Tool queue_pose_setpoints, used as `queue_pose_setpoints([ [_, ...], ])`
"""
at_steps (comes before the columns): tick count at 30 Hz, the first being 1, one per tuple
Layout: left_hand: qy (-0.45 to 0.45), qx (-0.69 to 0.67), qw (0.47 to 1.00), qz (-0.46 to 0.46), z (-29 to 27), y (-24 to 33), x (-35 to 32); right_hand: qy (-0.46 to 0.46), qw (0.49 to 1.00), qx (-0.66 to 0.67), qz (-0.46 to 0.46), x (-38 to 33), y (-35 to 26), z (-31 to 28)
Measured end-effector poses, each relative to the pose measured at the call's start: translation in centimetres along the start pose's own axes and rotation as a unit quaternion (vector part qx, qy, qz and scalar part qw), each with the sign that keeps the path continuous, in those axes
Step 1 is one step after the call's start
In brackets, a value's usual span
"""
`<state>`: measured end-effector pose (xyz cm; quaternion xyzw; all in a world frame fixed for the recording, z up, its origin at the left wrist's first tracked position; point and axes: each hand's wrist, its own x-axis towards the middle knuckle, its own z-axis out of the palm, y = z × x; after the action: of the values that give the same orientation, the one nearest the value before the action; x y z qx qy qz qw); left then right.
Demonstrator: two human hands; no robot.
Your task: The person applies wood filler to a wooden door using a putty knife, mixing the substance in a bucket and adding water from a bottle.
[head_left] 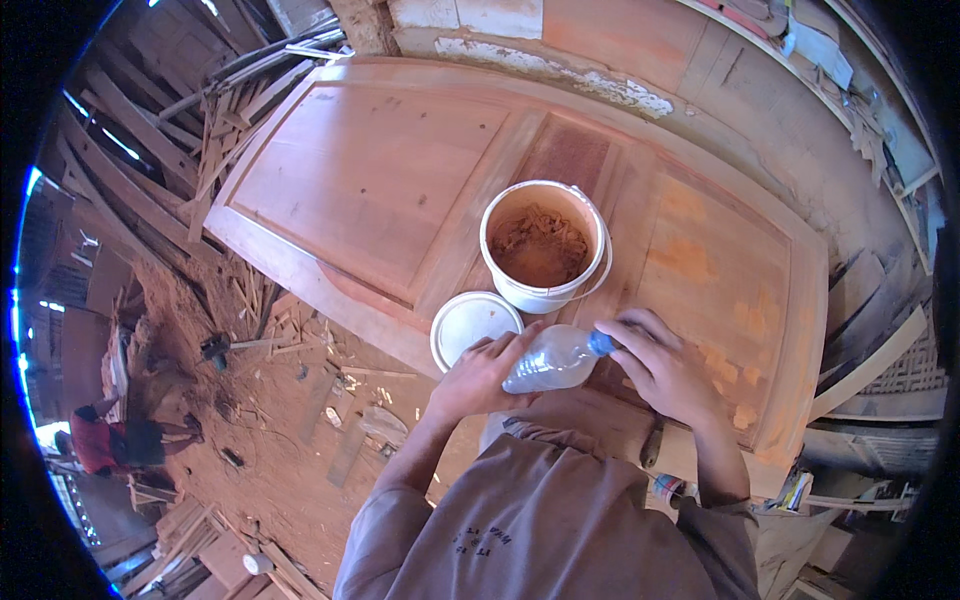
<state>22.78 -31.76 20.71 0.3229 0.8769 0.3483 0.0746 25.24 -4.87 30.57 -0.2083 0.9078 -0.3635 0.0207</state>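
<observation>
A clear plastic bottle [548, 360] with a blue cap [601, 343] lies tilted between my hands, its cap end toward the right. My left hand [487, 372] is wrapped round the bottle's lower part. The fingers of my right hand [662, 366] are closed on the blue cap. Just beyond the bottle, a white bucket [540, 298] with a wire handle stands on a panelled wooden door; reddish-brown powder [540, 245] lies inside it. Beside the bucket, a round white lid [470, 325] rests near the door's edge, close to my left hand.
The wooden door [380, 170] lies flat before me, with orange patches on its right panel. A dark-handled tool [652, 444] sits at its near edge, right. Wood scraps and sawdust cover the floor [280, 430] at left. A person in red [100, 440] is far left.
</observation>
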Motion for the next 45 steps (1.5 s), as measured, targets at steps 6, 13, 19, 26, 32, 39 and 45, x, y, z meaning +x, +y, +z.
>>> queue_pose_setpoints([
  [6,-0.081,0.026,0.995,0.059,1.5,0.4,-0.1,-0.022,0.995,-0.055,0.086,-3.6,1.4,1.2],
  [13,-0.094,0.013,0.994,0.047,2.0,1.1,0.9,0.018,0.989,0.006,0.15,-3.2,0.4,-0.3],
  [19,-0.075,-0.002,0.996,0.048,0.2,0.6,1.1,-0.004,0.997,0.058,0.059,-1.4,0.3,-0.4],
  [26,0.017,-0.016,1.0,0.006,1.4,1.0,-0.1,0.074,0.987,-0.096,0.108,1.3,-0.2,2.5],
  [32,0.045,-0.028,0.996,-0.07,2.3,1.2,-0.6,0.044,0.984,-0.1,0.137,3.6,0.6,2.1],
  [39,0.172,-0.272,0.901,-0.29,2.5,-3.3,-4.6,0.071,0.914,-0.026,0.399,-1.8,9.9,3.8],
  [45,0.459,-0.172,0.84,-0.232,-0.2,-6.9,-3.9,0.003,0.801,-0.188,0.568,-21.6,10.1,13.9],
])
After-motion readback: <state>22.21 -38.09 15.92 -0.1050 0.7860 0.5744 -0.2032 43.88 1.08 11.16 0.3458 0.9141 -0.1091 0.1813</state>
